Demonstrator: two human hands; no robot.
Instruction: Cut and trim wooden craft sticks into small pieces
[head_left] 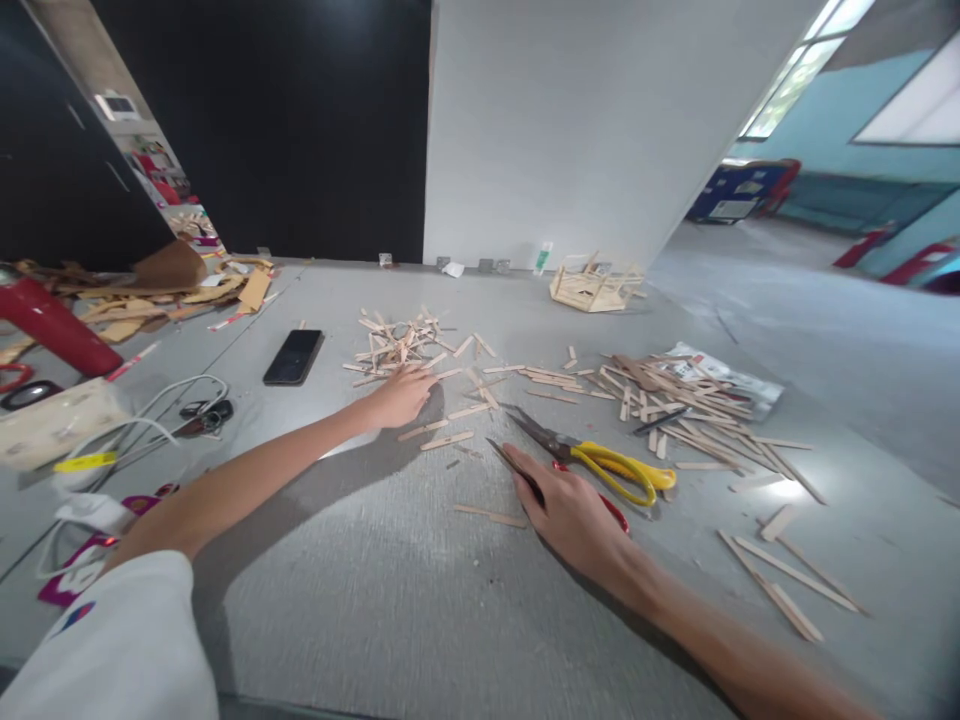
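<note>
My left hand (403, 398) reaches to the near edge of a loose pile of short wooden sticks (397, 340). Its fingers are bent together at the sticks, and whatever is between them is hidden. Closed around a dark, pointed tool (506, 458) with red handle parts, my right hand (566, 505) rests low over the table; most of the tool is covered by the hand. Just beyond it lie yellow-handled scissors (611, 465), blades pointing left. Between the hands are several loose sticks (448, 441), and another stick (491, 516) lies nearer me.
Longer sticks (697, 410) are heaped at right on a plastic wrapper (761, 390). A stick-built frame (596, 288) and a small tube (542, 258) stand by the wall. At left are a phone (294, 357), cables (161, 410), a red cylinder (56, 325) and cardboard scraps (255, 288).
</note>
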